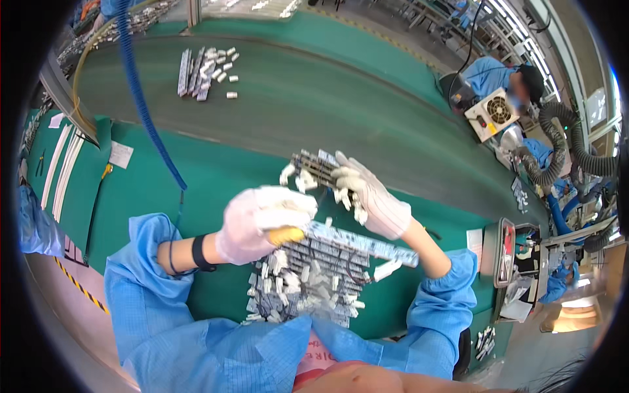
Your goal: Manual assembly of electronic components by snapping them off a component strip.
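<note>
At centre, left hand point(268, 219) pinches a pale strip point(367, 244) (white connectors point(288, 283) nearer); farther, right hand point(373, 200) touches a board bundle point(311, 169), grip unclear.

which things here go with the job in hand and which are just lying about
Apparently part of the job:
- long strip, gripped by the gloved left hand
- strip pile with white connectors, nearest the body
- smaller strip pile, under the gloved right hand

Apparently just about:
- paper slip
- metal tray
- hanging blue hose
</note>
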{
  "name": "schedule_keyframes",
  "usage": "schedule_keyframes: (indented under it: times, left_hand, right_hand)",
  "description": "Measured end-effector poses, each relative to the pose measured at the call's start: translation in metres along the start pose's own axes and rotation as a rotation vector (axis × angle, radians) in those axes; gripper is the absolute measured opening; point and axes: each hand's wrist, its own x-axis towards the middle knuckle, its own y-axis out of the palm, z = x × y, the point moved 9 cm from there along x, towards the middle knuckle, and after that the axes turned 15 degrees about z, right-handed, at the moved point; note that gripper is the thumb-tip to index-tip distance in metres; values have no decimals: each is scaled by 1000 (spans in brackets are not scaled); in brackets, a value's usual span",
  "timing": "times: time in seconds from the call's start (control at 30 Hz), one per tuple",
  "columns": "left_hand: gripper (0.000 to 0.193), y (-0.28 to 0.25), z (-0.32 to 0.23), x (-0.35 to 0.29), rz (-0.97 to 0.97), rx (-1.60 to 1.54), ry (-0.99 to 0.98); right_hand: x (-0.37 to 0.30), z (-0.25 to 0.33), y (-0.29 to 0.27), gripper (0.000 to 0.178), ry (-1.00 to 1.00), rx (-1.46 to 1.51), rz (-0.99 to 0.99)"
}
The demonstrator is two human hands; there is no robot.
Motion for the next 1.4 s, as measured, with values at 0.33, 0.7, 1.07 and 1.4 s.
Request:
schedule_keyframes:
  times: [0.33,0.7,1.07,1.4]
  left_hand:
    - [11,-11,44,-11,-78,-485,-300]
    - [84,-5,14,11,3,161,-170]
    - [53,25,55,-27,7,-956,-537]
    - [50,9,46,-19,54,-383,-375]
  right_hand:
    - [-83,1,-11,99,477,214,-46]
    - [-99,21,-1,28,475,1270,-605]
    - [-104,16,-5,49,616,1205,-538]
    - [-107,14,-13,40,542,1211,-649]
